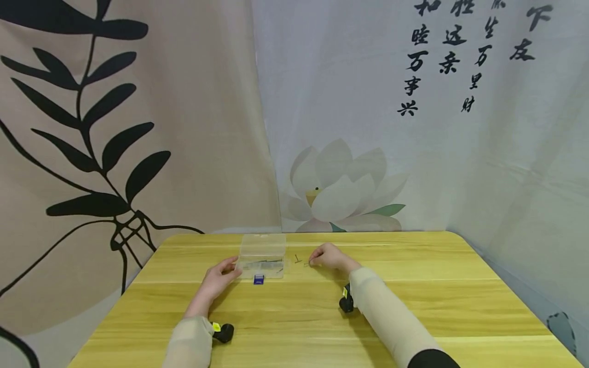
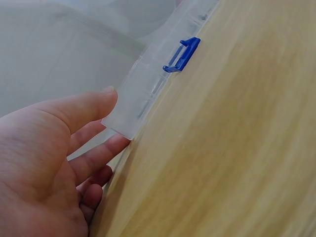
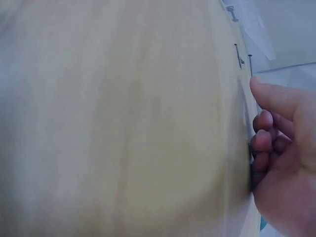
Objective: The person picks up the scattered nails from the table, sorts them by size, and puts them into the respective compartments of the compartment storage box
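A clear plastic storage box (image 1: 271, 276) lies with its lid (image 1: 263, 245) laid back and a blue latch (image 2: 183, 55) at its front. Thin dark pieces lie inside it. My left hand (image 1: 221, 280) holds the box's left front corner, thumb against the wall and fingers behind and under. To the right of the box, my right hand (image 1: 329, 256) is low over the table, its thumb and fingertips pinching a thin dark nail (image 3: 251, 63). Beside those fingertips another small nail (image 3: 239, 57) lies on the wood, with a further one (image 3: 232, 14) nearer the box.
The yellow wood-grain table (image 1: 285, 322) has its far edge just behind the box lid. A patterned cloth (image 1: 207, 128) hangs behind it. Each wrist carries a small black camera, the left one (image 1: 224, 333) close over the tabletop.
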